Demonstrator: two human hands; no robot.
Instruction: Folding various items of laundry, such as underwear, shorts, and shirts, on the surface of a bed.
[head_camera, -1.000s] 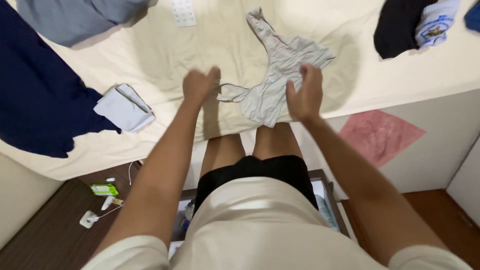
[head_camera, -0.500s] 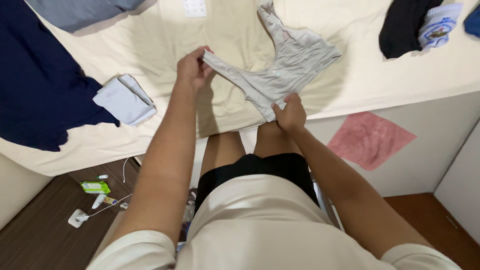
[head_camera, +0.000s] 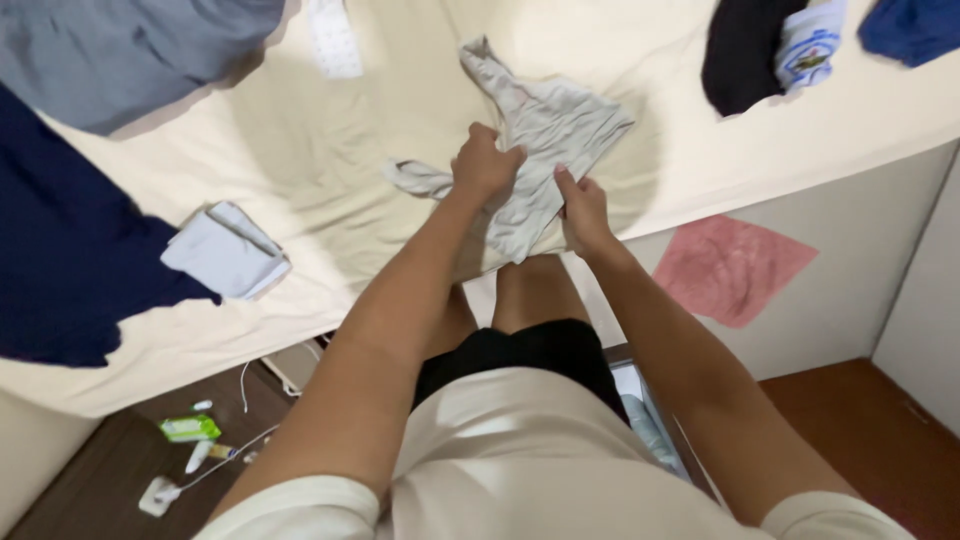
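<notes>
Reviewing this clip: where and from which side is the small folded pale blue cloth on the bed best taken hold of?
Probably the folded pale blue cloth is best pinched at its near-right corner, coming from the bed's near edge. It lies flat, apart from the dark navy garment, and its stacked layers show at that corner.

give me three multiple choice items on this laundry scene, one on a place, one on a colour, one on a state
1. Where does the folded pale blue cloth lie?
A. on the cream bed sheet
B. on the floor
C. in a drawer

2. What colour is the flat cloth on the floor?
A. green
B. pink
C. black

3. How is the crumpled light grey garment held?
A. by no hand
B. by the right hand alone
C. by both hands

Answers: 1 A, it rests on the sheet beside the navy garment. 2 B, it shows pink. 3 C, left hand and right hand each have a grip on it.
</notes>
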